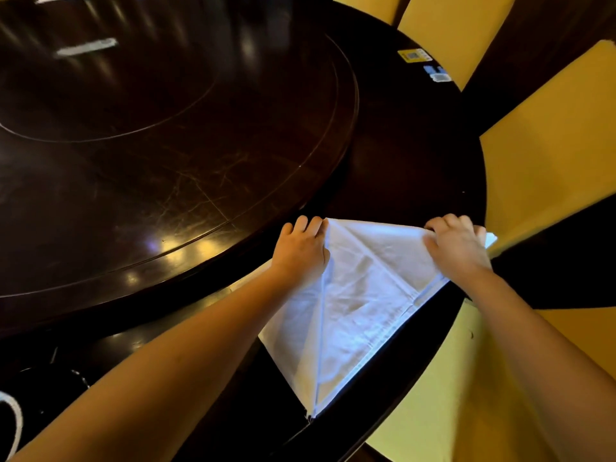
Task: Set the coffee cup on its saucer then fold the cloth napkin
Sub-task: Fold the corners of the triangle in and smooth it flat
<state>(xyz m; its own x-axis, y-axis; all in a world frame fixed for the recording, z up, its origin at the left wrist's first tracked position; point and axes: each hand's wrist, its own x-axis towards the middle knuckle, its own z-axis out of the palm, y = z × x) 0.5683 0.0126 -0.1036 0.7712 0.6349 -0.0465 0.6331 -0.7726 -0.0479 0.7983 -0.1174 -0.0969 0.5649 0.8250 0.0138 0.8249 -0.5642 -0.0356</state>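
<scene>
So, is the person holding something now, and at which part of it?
Yes, the white cloth napkin. The left hand grips its far left corner, the right hand its far right corner; the rest lies on the dark table.

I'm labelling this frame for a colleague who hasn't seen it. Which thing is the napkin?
On the dark round table, look at its near edge. The napkin lies there between the left hand and right hand: the only white cloth, a triangle pointing towards the viewer.

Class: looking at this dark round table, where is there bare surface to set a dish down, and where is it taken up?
Free: the raised centre disc, and the outer ring between the napkin and the stickers. Crowded: the near edge, under napkin, left hand and right hand.
</scene>
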